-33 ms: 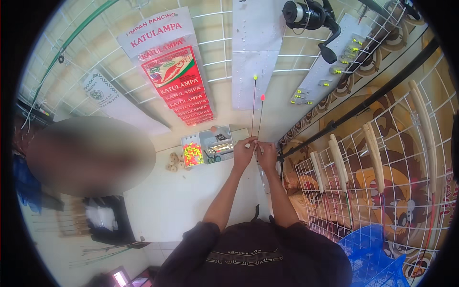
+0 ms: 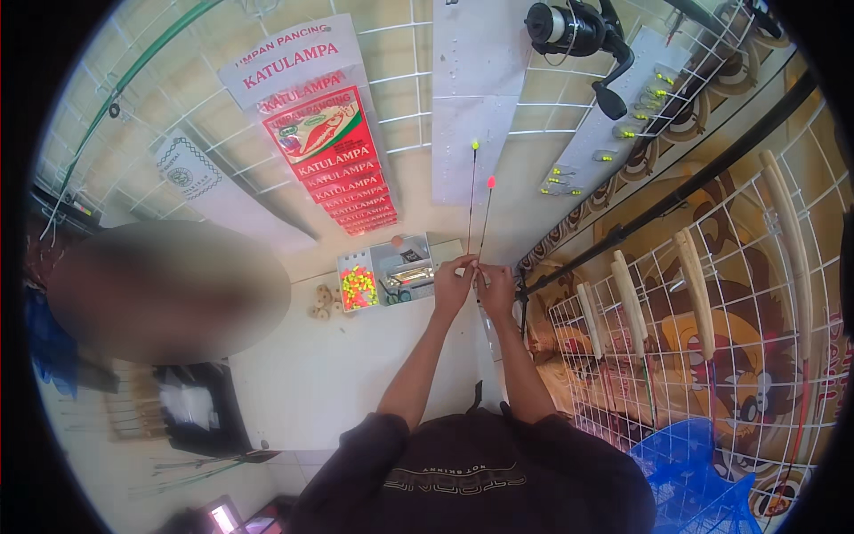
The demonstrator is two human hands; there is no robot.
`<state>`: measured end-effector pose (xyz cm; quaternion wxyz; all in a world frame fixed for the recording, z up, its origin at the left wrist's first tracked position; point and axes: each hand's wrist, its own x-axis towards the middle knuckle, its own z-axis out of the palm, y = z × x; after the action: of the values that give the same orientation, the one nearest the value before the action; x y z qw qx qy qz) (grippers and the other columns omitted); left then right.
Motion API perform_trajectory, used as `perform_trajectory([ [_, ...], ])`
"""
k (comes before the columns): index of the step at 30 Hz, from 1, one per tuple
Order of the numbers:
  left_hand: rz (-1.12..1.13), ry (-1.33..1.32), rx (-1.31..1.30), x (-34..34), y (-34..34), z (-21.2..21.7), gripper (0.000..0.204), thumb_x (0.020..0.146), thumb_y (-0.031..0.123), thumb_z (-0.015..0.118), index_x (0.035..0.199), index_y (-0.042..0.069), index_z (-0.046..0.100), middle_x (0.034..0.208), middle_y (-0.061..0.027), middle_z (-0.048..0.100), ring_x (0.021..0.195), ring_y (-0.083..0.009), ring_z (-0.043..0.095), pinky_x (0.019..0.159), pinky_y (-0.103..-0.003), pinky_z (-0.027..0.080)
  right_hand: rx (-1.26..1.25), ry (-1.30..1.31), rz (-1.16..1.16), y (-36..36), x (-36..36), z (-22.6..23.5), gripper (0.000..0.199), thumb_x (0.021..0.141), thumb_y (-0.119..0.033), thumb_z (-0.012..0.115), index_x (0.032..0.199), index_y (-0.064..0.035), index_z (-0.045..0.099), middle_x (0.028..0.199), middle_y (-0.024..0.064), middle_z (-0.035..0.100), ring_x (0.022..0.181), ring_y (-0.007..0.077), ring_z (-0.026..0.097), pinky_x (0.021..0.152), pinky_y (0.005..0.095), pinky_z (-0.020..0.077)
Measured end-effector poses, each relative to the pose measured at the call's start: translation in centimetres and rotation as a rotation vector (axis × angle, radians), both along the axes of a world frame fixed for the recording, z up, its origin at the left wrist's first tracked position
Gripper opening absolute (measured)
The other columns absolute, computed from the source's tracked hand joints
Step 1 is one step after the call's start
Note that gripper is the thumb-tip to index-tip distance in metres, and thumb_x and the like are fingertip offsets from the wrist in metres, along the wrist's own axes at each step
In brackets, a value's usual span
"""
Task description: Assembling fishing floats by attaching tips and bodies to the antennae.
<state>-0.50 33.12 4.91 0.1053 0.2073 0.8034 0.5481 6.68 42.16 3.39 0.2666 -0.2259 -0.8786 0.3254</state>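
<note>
My left hand (image 2: 453, 286) is closed in a pinch at the lower end of a thin, dark fishing float with a yellow tip (image 2: 475, 146). Beside it, my right hand (image 2: 495, 289) pinches the base of a second slim float, whose tip is pinkish red (image 2: 491, 182). Both floats point up and away from me, nearly side by side, and my fingertips meet or almost meet. What lies between the fingers is too small to make out. Just left of my hands, a grey compartment box (image 2: 412, 245) holds yellow and orange beads (image 2: 358, 288) and small tackle.
Tan rings (image 2: 324, 303) lie beside the box on the white table (image 2: 311, 383). Ahead, a wire grid carries red bait packets (image 2: 347, 178) and a black fishing reel (image 2: 574, 31). Wooden-handled rods (image 2: 694, 280) hang at right, above blue netting (image 2: 694, 472). A large blurred patch covers the left.
The red tip has shifted very slightly to the right. Both hands keep their places and their grip.
</note>
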Motion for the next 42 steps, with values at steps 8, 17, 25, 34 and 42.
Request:
perform_trajectory([
  [8, -0.034, -0.013, 0.151, 0.2, 0.1, -0.5, 0.029, 0.090, 0.017, 0.061, 0.118, 0.009, 0.063, 0.105, -0.0077, 0.070, 0.093, -0.0139, 0.066, 0.062, -0.024, 0.049, -0.032, -0.005, -0.082, 0.8, -0.9, -0.5, 0.023, 0.080, -0.009, 0.065, 0.103, -0.0055, 0.069, 0.098, 0.0112, 0.068, 0.091, 0.0341, 0.057, 0.083, 0.0405, 0.0463],
  [17, -0.063, -0.058, 0.113, 0.3, -0.4, -1.8, 0.031, 0.093, 0.019, 0.057, 0.122, 0.010, 0.061, 0.113, -0.0100, 0.067, 0.101, -0.0169, 0.063, 0.069, -0.028, 0.051, -0.043, -0.034, -0.035, 0.2, -0.7, -0.2, 0.029, 0.082, -0.008, 0.062, 0.110, -0.0049, 0.065, 0.106, 0.0135, 0.066, 0.097, 0.0344, 0.056, 0.087, 0.0408, 0.0446],
  [25, -0.074, 0.111, 0.017, 1.1, -2.8, -2.0, 0.031, 0.089, 0.017, 0.058, 0.119, 0.007, 0.061, 0.115, -0.0159, 0.063, 0.108, -0.0313, 0.057, 0.090, -0.039, 0.045, 0.026, 0.084, -0.002, -0.8, 0.2, -0.1, 0.030, 0.081, -0.006, 0.062, 0.111, -0.0049, 0.062, 0.107, 0.0127, 0.064, 0.100, 0.0338, 0.053, 0.090, 0.0410, 0.0415],
  [34, -0.071, 0.206, -0.019, 2.3, -6.2, -1.0, 0.033, 0.087, 0.013, 0.061, 0.118, 0.004, 0.059, 0.115, -0.0184, 0.061, 0.111, -0.0364, 0.053, 0.098, -0.043, 0.040, 0.051, 0.141, 0.043, -2.6, 0.7, 1.1, 0.031, 0.082, -0.005, 0.061, 0.112, -0.0055, 0.059, 0.107, 0.0112, 0.062, 0.105, 0.0329, 0.051, 0.093, 0.0421, 0.0405],
  [42, -0.050, 0.267, -0.106, 2.5, -8.8, 0.8, 0.033, 0.088, 0.015, 0.061, 0.119, 0.005, 0.058, 0.122, -0.0156, 0.058, 0.118, -0.0349, 0.049, 0.102, -0.042, 0.037, 0.024, 0.173, 0.120, -5.5, 0.7, 2.3, 0.031, 0.081, -0.004, 0.062, 0.112, -0.0077, 0.060, 0.106, 0.0107, 0.062, 0.104, 0.0327, 0.050, 0.091, 0.0426, 0.0417],
])
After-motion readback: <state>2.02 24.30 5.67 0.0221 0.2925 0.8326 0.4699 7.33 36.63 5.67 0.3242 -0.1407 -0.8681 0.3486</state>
